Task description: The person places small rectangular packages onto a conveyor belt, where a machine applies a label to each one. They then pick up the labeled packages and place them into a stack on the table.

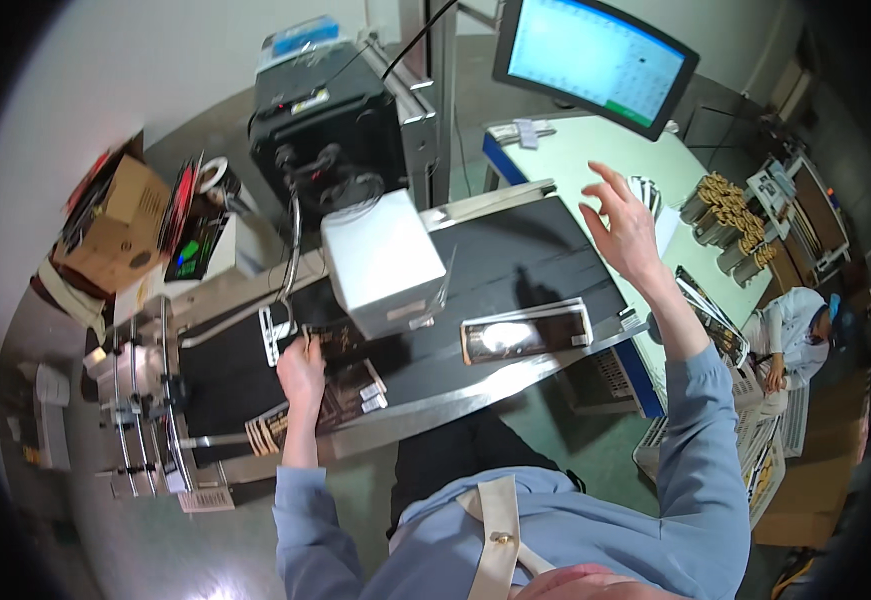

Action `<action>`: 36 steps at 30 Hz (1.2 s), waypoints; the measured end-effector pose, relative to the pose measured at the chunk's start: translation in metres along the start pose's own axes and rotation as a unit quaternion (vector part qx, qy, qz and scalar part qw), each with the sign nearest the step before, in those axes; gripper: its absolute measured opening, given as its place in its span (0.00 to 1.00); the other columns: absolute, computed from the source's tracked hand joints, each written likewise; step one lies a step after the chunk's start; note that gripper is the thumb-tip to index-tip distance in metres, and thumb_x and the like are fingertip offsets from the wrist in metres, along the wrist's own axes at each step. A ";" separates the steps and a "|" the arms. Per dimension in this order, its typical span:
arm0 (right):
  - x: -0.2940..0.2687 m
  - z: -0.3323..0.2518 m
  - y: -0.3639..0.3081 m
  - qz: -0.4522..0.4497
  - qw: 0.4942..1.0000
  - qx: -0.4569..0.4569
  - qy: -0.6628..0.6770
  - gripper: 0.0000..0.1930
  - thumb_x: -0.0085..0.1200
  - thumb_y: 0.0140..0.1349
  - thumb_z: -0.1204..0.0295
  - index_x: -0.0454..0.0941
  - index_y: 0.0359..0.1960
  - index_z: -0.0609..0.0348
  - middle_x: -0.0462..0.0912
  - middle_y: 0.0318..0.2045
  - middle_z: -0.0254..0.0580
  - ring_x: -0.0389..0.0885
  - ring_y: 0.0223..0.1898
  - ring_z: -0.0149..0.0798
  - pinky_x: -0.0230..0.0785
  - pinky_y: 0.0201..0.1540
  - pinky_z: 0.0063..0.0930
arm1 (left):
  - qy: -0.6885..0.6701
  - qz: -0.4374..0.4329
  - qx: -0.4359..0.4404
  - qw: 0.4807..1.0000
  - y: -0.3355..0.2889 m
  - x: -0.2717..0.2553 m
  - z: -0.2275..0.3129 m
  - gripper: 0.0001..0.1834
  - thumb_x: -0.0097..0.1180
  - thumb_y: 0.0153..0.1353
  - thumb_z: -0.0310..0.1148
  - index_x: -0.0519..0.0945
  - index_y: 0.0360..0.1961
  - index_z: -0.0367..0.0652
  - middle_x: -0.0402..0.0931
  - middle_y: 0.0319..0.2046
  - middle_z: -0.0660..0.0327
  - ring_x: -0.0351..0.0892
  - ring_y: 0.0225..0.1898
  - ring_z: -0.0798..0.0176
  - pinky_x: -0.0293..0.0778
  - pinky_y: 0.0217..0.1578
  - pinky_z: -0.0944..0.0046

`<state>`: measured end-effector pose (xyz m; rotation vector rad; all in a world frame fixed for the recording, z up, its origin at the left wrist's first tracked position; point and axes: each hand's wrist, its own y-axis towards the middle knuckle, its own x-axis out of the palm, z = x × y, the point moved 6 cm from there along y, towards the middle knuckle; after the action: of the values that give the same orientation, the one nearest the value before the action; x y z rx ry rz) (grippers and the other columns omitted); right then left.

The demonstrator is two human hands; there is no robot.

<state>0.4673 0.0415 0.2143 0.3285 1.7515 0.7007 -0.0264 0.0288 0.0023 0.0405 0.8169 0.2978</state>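
My left hand (302,374) is over the left part of a black conveyor belt (435,370), its fingers bent together beside a white slotted bracket (273,336). What they hold, if anything, is hidden. Dark printed flat packages (355,388) lie around that hand and partly under it. Farther right on the belt lies a single flat package (527,334), dark with a light border and a bright glare spot. My right hand (623,225) is raised near the belt's right end, fingers apart and holding nothing.
A white box-shaped device (382,258) overhangs the belt, with a black machine (325,130) behind. Metal rollers and rods (140,400) stand at the left end. A lit screen (595,60) and a pale table (595,150) are at right; another person (793,330) sits beyond.
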 end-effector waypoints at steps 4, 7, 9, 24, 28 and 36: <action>-0.023 0.015 0.035 0.068 0.993 -0.026 -0.098 0.09 0.63 0.62 0.72 0.80 0.43 0.56 0.74 0.68 0.37 0.86 0.47 0.49 0.80 0.45 0.42 | -0.004 -0.005 -0.013 1.000 0.002 0.003 0.003 0.20 0.57 0.70 0.38 0.78 0.24 0.32 0.77 0.17 0.44 0.85 0.23 0.45 0.74 0.29 0.48; -0.023 0.019 0.048 0.063 0.990 -0.032 -0.125 0.10 0.63 0.62 0.72 0.80 0.44 0.58 0.72 0.69 0.36 0.85 0.50 0.47 0.80 0.48 0.41 | -0.005 -0.006 -0.021 1.000 0.002 0.003 0.000 0.21 0.57 0.70 0.38 0.77 0.23 0.32 0.77 0.17 0.44 0.85 0.23 0.45 0.74 0.29 0.48; -0.020 0.021 0.052 0.050 0.989 -0.029 -0.136 0.10 0.62 0.62 0.72 0.79 0.44 0.58 0.71 0.70 0.38 0.84 0.53 0.46 0.80 0.49 0.41 | -0.005 -0.009 -0.026 1.000 0.002 0.002 0.004 0.20 0.57 0.69 0.38 0.77 0.23 0.32 0.78 0.16 0.45 0.85 0.23 0.45 0.75 0.30 0.48; -0.011 0.029 0.064 -0.025 0.984 0.007 -0.174 0.10 0.63 0.61 0.71 0.77 0.39 0.62 0.71 0.70 0.41 0.85 0.47 0.47 0.80 0.44 0.43 | -0.009 -0.010 -0.012 1.000 0.001 0.001 0.007 0.19 0.58 0.69 0.37 0.79 0.25 0.33 0.78 0.15 0.48 0.85 0.21 0.50 0.76 0.28 0.52; -0.012 0.019 0.056 0.022 0.988 -0.035 -0.146 0.11 0.64 0.60 0.72 0.77 0.42 0.61 0.69 0.71 0.45 0.85 0.49 0.50 0.80 0.47 0.44 | -0.020 -0.003 -0.006 1.000 0.002 0.002 0.001 0.18 0.58 0.69 0.35 0.79 0.25 0.32 0.77 0.14 0.51 0.86 0.21 0.55 0.75 0.24 0.55; 0.034 -0.029 -0.040 -0.189 0.982 -0.025 0.002 0.10 0.63 0.62 0.71 0.77 0.41 0.60 0.81 0.50 0.47 0.84 0.44 0.52 0.77 0.44 0.45 | -0.273 -0.061 -0.168 0.945 -0.055 -0.052 -0.013 0.13 0.59 0.73 0.35 0.80 0.33 0.36 0.79 0.18 0.62 0.71 0.14 0.77 0.61 0.14 0.73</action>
<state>0.4352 0.0208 0.1682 -0.0431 1.7313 0.4674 -0.0559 -0.0396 0.0215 -0.2389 0.2085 0.2866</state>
